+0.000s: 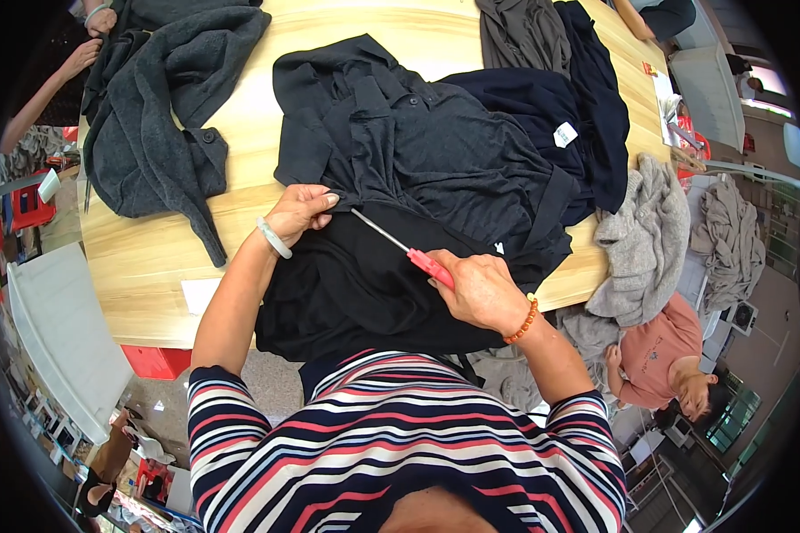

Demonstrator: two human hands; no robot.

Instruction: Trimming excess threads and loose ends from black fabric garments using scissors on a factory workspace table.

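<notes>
Wooden table [151,258] under dark garments [436,151], cluttered workshop, grey knitwear [640,240] at edge

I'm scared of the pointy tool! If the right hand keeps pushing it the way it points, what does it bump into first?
Probably the left hand. The right hand holds a red-handled tool whose metal tip aims up-left at the left hand's fingertips pinching the black garment. Depth is hard to judge.

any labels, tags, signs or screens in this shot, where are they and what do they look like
White tag: small square sewn on the navy garment, upper right of the table.
White tag bit: tiny, on the black garment near the right hand.
White paper slip: rectangular, at the table's near edge, left of the left hand.
No screens seen.
</notes>
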